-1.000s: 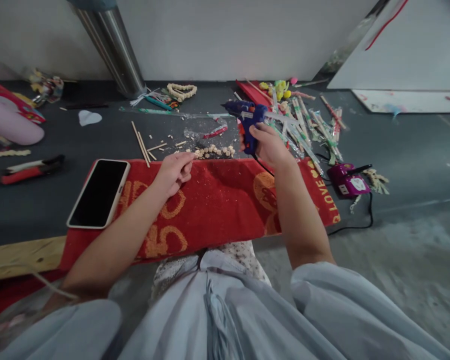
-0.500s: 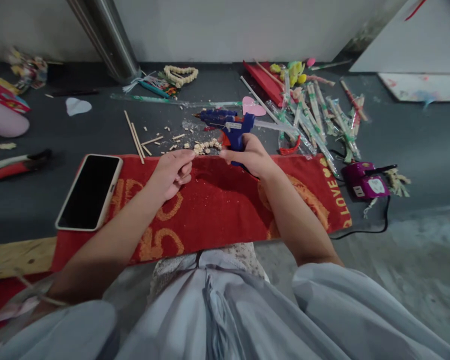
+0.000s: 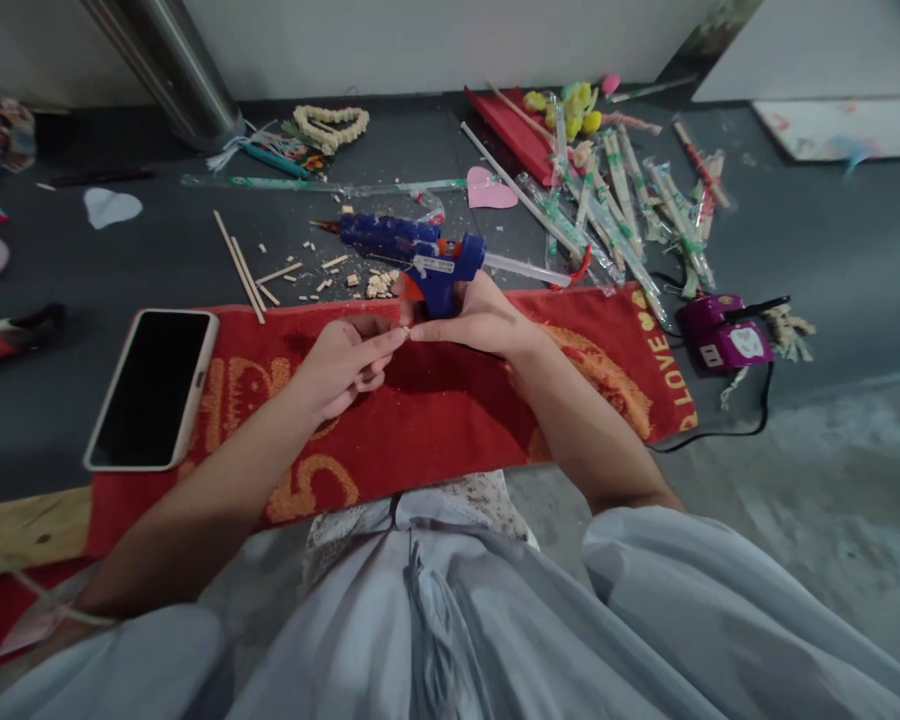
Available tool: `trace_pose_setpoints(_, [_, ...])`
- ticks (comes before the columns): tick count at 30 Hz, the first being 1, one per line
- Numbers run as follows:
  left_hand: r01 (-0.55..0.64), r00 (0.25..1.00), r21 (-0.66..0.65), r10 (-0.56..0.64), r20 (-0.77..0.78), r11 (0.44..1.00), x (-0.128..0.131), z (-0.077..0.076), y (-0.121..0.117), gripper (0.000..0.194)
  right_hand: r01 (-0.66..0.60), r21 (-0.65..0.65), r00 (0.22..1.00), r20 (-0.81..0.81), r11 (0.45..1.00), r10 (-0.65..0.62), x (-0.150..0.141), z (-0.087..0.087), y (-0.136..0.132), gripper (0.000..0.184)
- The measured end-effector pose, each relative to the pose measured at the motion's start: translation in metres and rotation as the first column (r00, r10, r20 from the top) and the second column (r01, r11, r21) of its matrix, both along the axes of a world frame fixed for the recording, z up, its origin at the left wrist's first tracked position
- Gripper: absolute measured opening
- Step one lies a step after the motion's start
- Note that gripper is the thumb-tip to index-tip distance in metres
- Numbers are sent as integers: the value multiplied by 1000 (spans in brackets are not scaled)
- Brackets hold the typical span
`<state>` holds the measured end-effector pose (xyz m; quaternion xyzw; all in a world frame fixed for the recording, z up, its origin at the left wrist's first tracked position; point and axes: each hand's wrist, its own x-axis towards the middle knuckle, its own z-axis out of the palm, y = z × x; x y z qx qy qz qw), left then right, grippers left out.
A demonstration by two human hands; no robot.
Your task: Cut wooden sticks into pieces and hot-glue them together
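Observation:
My right hand (image 3: 480,322) grips the handle of a blue glue gun (image 3: 412,250), whose nozzle points left above the dark floor. A clear glue stick juts from its back. My left hand (image 3: 345,360) rests on the red towel (image 3: 435,400) with its fingers pinched together, fingertips touching my right hand's fingertips; anything between them is too small to make out. A small pile of cut wooden bits (image 3: 379,284) lies just beyond the towel under the gun.
A phone (image 3: 152,386) lies on the towel's left end. Thin wooden sticks (image 3: 238,264) lie nearby. Wrapped sticks (image 3: 622,215), a pink paper heart (image 3: 487,190), a purple device (image 3: 712,340) with a cord, a heart of beads (image 3: 330,125) and a metal pole (image 3: 165,65) surround.
My right hand has brought the glue gun down and left, from raised above the wrapped sticks to the towel's far edge. Its fingertips now meet my left hand's fingertips.

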<state>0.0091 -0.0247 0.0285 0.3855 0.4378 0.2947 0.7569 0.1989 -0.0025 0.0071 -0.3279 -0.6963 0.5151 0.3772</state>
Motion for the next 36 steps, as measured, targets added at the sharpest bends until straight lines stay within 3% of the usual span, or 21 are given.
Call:
trace_pose_setpoints(17, [39, 999, 3, -39, 20, 999, -3, 4, 0, 33, -9, -115, 996, -95, 993, -2, -2, 6, -5, 61])
trace_pose_setpoints(28, [37, 999, 35, -36, -24, 999, -1, 1, 1, 33, -29, -64, 996, -90, 998, 23, -3, 3, -4, 51])
trace_pose_setpoints(31, [18, 995, 150, -3, -100, 988, -2, -7, 5, 30, 46, -51, 996, -78, 998, -50, -3, 5, -4, 53])
trace_pose_setpoints(33, [-31, 981, 320, 90, -171, 947, -5, -14, 9, 26, 130, -53, 986, -95, 990, -135, -2, 6, -3, 53])
trace_pose_setpoints(36, [-90, 926, 647, 303, -226, 757, -12, -22, 17, 16, 221, -69, 967, -114, 973, -228, 3, 9, -1, 55])
